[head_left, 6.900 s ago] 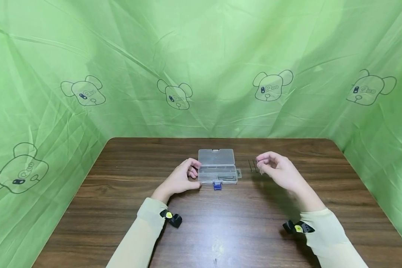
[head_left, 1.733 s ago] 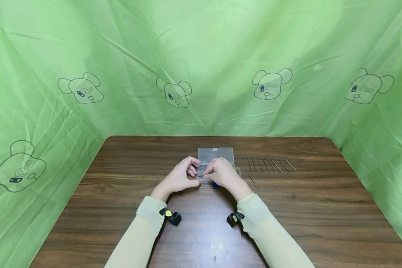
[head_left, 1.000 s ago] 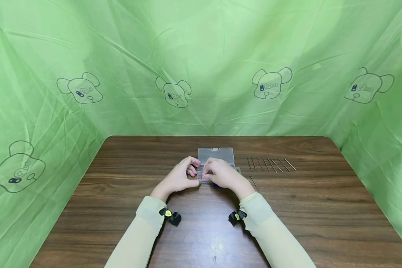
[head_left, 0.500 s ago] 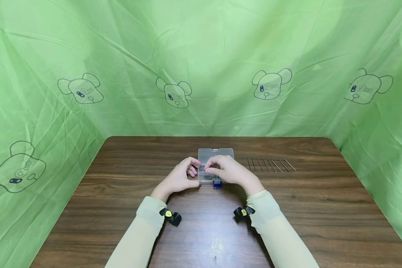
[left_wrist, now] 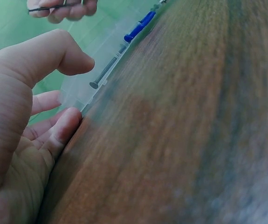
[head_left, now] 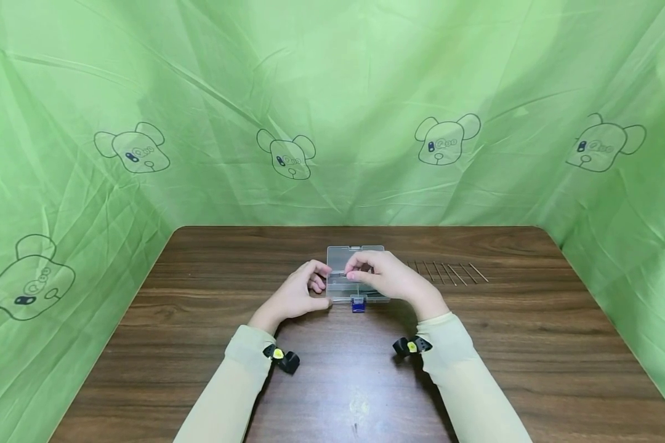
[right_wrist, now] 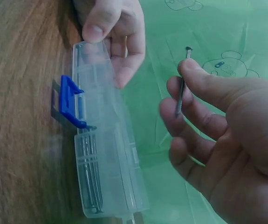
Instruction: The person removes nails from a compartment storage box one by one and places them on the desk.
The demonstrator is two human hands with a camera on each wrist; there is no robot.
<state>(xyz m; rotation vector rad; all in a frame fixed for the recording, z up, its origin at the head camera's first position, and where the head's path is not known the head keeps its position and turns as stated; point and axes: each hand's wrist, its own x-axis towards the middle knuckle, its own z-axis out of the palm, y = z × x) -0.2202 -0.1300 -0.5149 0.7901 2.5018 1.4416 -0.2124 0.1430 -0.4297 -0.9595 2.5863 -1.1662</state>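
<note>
A clear plastic compartment box (head_left: 340,296) lies on the table with its lid (head_left: 337,254) raised at the back and a blue latch (head_left: 358,305) at its front. My left hand (head_left: 299,292) grips the left end, thumb at the front corner. Above the box, my right hand (head_left: 390,277) pinches a nail (right_wrist: 181,95) between thumb and fingertips, its head pointing up in the right wrist view. Several nails (right_wrist: 92,175) lie in a front compartment. Through the box wall, the left wrist view shows a nail (left_wrist: 106,73) with a flat head.
To the right of the box, several nails (head_left: 450,274) lie spaced in a slanting row on the brown wooden table (head_left: 532,344). A green cloth (head_left: 354,92) with printed bear heads hangs behind and at both sides.
The row of nails right of the box has grown. My right hand went into the box, then rose back and right with a nail. My left hand stayed at the box's left end.
</note>
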